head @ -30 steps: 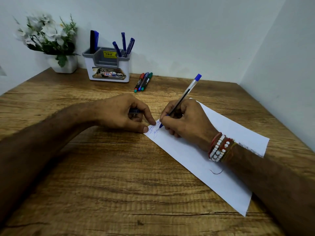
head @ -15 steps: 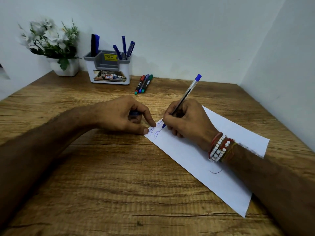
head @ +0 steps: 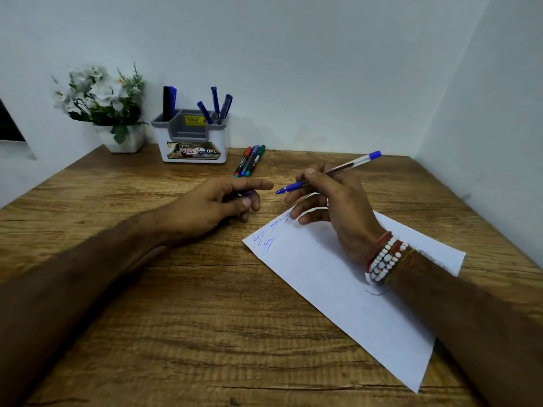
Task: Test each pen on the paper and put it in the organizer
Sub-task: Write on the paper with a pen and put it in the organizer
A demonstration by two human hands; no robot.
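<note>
Pen [head: 346, 166] now off the paper [head: 338, 283] — left hand [head: 217, 204] with cap [head: 249, 194] away too

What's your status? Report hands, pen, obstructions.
Right hand holds blue pen, tip off paper. Left hand pinches small blue cap. Three markers lie beside organizer, nothing else in the way.

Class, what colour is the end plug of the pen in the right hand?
Blue end plug on the pen; head view shows it best.

One organizer [head: 192, 148] with five pens [head: 215, 102], three markers [head: 249, 161], one held pen [head: 338, 170], one paper [head: 338, 289].
</note>
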